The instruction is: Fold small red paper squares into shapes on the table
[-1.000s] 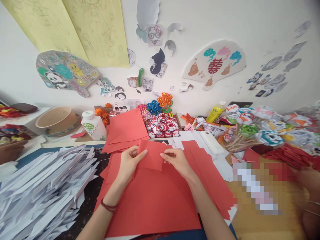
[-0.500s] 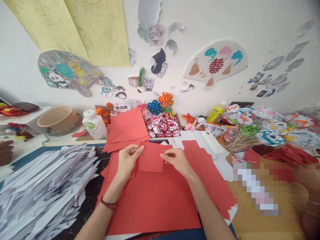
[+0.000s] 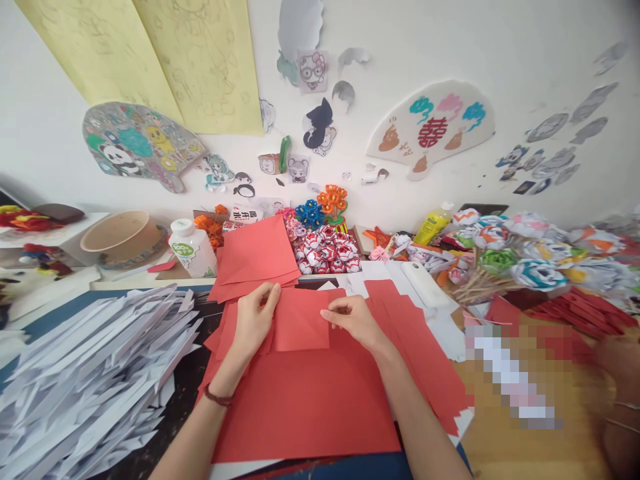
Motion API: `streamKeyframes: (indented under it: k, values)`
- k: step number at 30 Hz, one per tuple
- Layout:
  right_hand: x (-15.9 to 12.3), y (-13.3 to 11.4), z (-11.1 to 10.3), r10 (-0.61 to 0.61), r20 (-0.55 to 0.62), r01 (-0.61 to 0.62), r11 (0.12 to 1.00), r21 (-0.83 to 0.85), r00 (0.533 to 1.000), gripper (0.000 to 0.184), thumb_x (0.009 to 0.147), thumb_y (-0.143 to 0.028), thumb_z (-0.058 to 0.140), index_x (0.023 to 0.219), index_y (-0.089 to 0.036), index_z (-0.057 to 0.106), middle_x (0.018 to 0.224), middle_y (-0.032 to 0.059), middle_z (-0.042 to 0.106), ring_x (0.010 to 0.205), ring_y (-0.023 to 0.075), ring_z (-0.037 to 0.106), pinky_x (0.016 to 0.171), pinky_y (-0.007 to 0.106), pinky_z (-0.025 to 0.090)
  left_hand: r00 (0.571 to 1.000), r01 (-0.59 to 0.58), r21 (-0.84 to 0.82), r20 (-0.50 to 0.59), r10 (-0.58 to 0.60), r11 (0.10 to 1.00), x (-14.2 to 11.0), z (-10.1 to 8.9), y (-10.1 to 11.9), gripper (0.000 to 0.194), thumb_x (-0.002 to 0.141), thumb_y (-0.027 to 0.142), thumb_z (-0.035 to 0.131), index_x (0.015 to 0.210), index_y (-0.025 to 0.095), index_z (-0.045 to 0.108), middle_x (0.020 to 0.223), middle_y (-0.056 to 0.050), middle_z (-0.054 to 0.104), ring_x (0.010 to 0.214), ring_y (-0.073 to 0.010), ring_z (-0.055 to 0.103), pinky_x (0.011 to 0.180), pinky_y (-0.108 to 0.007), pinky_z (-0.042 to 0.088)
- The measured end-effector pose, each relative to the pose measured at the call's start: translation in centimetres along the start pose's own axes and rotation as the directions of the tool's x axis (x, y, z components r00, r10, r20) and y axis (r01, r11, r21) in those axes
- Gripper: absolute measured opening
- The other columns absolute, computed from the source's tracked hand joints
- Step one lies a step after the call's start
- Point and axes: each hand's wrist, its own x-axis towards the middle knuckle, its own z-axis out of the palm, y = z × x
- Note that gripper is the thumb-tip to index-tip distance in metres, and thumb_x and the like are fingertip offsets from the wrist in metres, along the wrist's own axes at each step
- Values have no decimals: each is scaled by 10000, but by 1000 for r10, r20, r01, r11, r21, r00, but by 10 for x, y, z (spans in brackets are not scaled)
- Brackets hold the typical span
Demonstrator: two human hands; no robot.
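A small square of red paper [image 3: 302, 321] stands slightly raised between my two hands, with a faint slanting crease across it. At its upper left corner, my left hand [image 3: 254, 319] has thumb and forefinger pinched together. My right hand [image 3: 356, 321] pinches the right edge, its other fingers curled. Beneath lies a large red sheet [image 3: 310, 407]. Smaller red sheets lie partly hidden behind my left wrist. A stack of red paper [image 3: 257, 252] sits just beyond my hands, and long red pieces [image 3: 420, 353] spread past my right forearm.
Folded white paper strips [image 3: 100, 373] are heaped at left. A white bottle [image 3: 192, 250], red-and-white paper flowers [image 3: 327, 250] and a yellow bottle [image 3: 433, 224] line the back. Paper flowers on sticks [image 3: 500, 260] lie right. Another person's blurred arm [image 3: 620, 400] is at the right edge.
My left thumb and forefinger have shifted left and up, to the edge of the red square. The square has dropped slightly. A hand at the far left has gone out of view.
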Motion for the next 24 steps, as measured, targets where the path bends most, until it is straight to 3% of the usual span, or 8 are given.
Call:
streamKeyframes:
  k: [3, 8, 13, 19, 22, 24]
  values:
    - [0, -1, -2, -1, -21, 1, 1000, 24, 1000, 310, 801, -360, 663, 572, -160, 603, 540, -17, 524, 526, 108, 486, 526, 236, 349, 1000, 0, -8, 1, 0, 1000, 0, 0, -2, 401, 911, 470, 421, 693, 157, 541, 629, 28, 505, 599, -104, 438, 563, -188, 331]
    - [-1, -5, -6, -2, -71, 3, 1000, 27, 997, 291, 795, -359, 668, 587, -162, 618, 543, -14, 536, 530, 112, 493, 539, 240, 361, 993, 29, -83, 118, -19, 996, -2, 2, -2, 369, 884, 481, 479, 775, 152, 607, 705, 1, 615, 663, -132, 544, 597, -195, 385]
    - [-2, -9, -6, -22, -94, 24, 1000, 16, 995, 300, 796, -350, 664, 566, -167, 603, 541, -18, 524, 530, 112, 484, 536, 240, 356, 1000, 10, -5, -2, -10, 1000, -6, 2, 4, 358, 874, 462, 501, 751, 149, 625, 694, -3, 633, 659, -136, 567, 621, -200, 408]
    - [-3, -9, -5, -28, -163, 35, 999, 40, 986, 303, 788, -357, 678, 562, -167, 607, 527, -9, 549, 517, 118, 499, 522, 242, 370, 994, 10, -25, 111, -7, 1000, -5, 1, 4, 351, 879, 444, 483, 790, 153, 657, 737, -21, 683, 678, -153, 607, 607, -211, 420]
    - [-4, -10, -9, 15, -71, -13, 999, 31, 997, 301, 781, -372, 686, 570, -166, 629, 522, -3, 568, 510, 123, 524, 524, 244, 399, 999, -27, 81, 48, 23, 996, -5, -2, 4, 326, 886, 416, 485, 792, 155, 656, 746, -26, 692, 701, -164, 620, 646, -222, 419]
    - [-5, -13, -15, 67, 37, -67, 998, 21, 997, 277, 779, -391, 688, 620, -165, 671, 572, 17, 624, 557, 144, 581, 570, 256, 450, 996, -66, 144, 69, 56, 987, -5, -4, 4, 322, 899, 400, 468, 789, 158, 650, 734, -27, 686, 688, -163, 610, 648, -227, 404]
